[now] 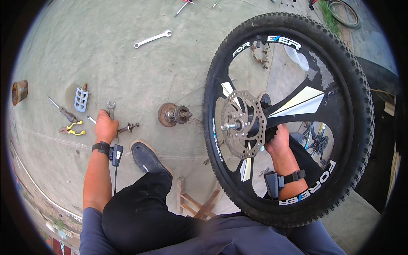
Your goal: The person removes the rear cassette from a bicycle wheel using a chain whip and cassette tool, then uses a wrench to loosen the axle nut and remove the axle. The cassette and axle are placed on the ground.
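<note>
"Yellow handles marked the pliers (75, 131) at the far left — what lay beyond them?"

"The left hand (106, 126), down near the floor (119, 72), fingers curled at a wrench (111, 111). Whether it had closed on the tool, I couldn't tell."

"And the risk there?"

"A loose axle (128, 127) lay just beside it; a hurried grab could have scraped skin or rolled the axle toward the dark shoe (146, 155)."

"Further right?"

"A rusty hub (168, 115) with a sprocket. Had the wheel (289, 108) dipped, its tyre (211, 140) could have struck that."

"Where was the wheel?"

"Raised before the person, on the right, its brake disc (260, 127) facing left. The right hand (278, 140) reached behind, apparently gripping it near the centre."

"Steady enough?"

"Perhaps not — with one hand so near the middle, the heavy rim could have twisted free, and a fall might have bent that exposed disc."
</note>
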The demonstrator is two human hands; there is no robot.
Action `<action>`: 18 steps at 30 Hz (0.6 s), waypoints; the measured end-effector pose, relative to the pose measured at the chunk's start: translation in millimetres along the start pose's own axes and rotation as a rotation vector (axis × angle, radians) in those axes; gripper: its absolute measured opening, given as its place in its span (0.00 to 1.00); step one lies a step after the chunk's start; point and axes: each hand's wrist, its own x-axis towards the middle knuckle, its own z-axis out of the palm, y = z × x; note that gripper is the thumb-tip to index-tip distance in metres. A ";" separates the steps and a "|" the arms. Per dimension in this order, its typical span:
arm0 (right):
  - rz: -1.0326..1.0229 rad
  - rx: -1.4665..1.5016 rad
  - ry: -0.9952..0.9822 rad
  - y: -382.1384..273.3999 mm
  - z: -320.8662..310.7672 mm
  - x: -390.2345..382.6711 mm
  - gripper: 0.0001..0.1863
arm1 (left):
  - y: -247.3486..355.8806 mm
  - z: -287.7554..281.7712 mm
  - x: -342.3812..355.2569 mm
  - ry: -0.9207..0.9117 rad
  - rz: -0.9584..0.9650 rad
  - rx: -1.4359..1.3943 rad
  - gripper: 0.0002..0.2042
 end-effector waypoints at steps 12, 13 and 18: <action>-0.046 -0.159 -0.051 0.1 2.9 5.4 0.20 | 14.2 -57.9 -10.9 0.096 0.210 -0.455 0.08; -0.007 -0.076 -0.012 -6.8 18.1 2.1 0.20 | 39.1 -80.7 -21.0 -0.020 0.233 -0.563 0.08; -0.009 -0.006 -0.054 -11.2 32.0 1.9 0.17 | 158.3 -140.8 -102.0 -0.278 0.765 -0.435 0.12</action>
